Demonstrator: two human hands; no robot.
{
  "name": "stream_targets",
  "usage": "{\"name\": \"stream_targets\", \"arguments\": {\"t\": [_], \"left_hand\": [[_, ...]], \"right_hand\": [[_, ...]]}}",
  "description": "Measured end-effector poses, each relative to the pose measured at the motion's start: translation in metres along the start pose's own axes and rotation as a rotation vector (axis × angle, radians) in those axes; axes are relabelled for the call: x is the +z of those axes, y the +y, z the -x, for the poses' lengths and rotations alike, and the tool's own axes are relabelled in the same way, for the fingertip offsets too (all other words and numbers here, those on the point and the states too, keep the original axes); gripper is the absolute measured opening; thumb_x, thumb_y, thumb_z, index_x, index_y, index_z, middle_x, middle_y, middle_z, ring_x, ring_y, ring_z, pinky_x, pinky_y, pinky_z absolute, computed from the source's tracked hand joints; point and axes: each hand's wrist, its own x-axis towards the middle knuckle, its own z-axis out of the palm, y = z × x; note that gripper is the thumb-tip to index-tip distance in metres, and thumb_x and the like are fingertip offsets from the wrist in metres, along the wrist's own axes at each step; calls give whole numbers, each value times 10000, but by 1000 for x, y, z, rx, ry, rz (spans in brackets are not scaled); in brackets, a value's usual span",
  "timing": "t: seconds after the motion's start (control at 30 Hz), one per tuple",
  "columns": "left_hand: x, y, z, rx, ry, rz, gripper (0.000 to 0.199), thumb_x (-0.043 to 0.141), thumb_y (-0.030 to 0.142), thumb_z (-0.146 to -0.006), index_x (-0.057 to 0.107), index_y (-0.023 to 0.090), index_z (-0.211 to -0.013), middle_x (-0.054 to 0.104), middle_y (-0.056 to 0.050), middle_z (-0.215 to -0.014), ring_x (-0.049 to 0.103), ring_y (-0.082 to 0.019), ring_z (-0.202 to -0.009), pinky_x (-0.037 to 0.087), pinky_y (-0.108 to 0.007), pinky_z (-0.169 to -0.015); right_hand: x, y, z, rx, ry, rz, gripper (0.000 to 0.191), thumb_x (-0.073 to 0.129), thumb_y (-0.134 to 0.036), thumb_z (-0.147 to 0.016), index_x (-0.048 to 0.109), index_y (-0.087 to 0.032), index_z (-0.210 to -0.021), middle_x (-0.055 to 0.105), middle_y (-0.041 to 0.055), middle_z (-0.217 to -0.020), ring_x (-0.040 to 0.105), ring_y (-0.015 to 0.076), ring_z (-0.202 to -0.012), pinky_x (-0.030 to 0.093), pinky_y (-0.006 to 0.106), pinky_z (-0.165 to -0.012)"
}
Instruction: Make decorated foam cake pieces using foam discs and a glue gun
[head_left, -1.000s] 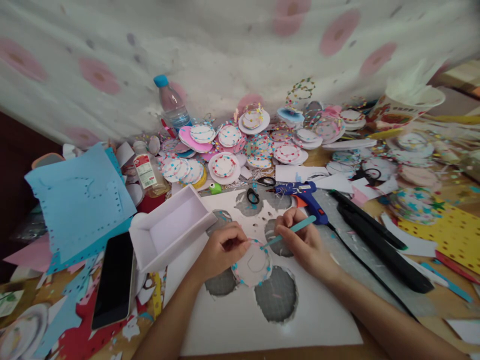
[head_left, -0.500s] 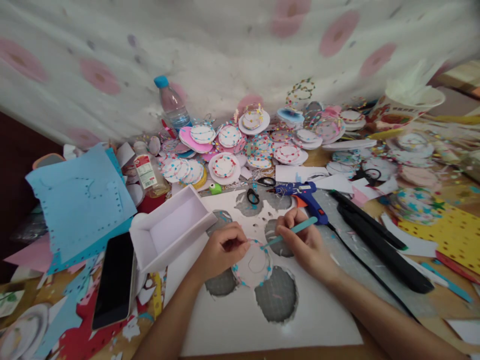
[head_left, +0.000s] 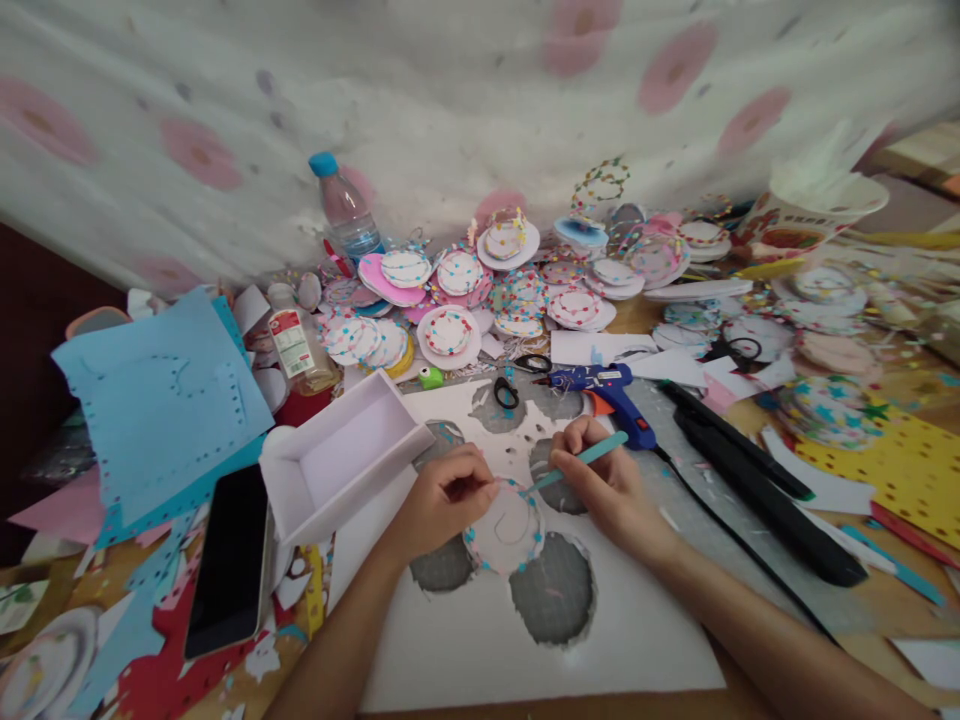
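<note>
My left hand pinches the upper left rim of a small pale disc, which has blue and red dots round its edge and a curled line in its middle. Between the thumb and fingers of my right hand is a thin teal tool. Its tip points down-left and meets or nearly meets the disc's upper right edge. Beneath both hands lies a white sheet with several round holes cut through it.
A white open box and a black phone lie left. Behind are a blue glue gun, scissors, a bottle and piled decorated discs. A long black tool lies right.
The teal tool and the fingers of my right hand have shifted very slightly left. My left hand and the disc stay in place.
</note>
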Motion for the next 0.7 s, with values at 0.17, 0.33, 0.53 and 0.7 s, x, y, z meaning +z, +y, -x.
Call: {"name": "stream_targets", "arguments": {"t": [0.17,0.33,0.53,0.7], "left_hand": [[0,0,0,1,4,-9,220,573,280,-853,558,154,-674,498,-11,-714,461,-129,-671,327,-250,-589],[0,0,0,14,4,-2,209,568,267,-857,569,151,-683,506,-13,-718,472,-131,-684,337,-249,-605],[-1,-1,0,9,-6,-1,206,566,266,-861,572,149,-691,500,-9,-721,458,-124,-673,328,-245,-596],[-1,-2,1,14,-5,-5,211,569,274,-864,572,152,-692,492,-7,-717,456,-126,-676,327,-248,-600]], "right_hand": [[0,2,-1,35,5,-28,212,598,-336,-878,420,-237,-819,436,-35,-735,363,114,-608,295,238,-529],[0,3,-2,85,9,-149,229,634,-334,-850,431,-236,-812,429,-46,-713,367,105,-595,305,226,-538],[2,0,-4,159,49,-218,283,676,-356,-807,420,-238,-794,420,-58,-668,352,103,-565,275,212,-509],[0,4,-3,131,29,-179,254,652,-343,-833,422,-237,-814,426,-58,-682,343,99,-562,274,218,-516]]}}
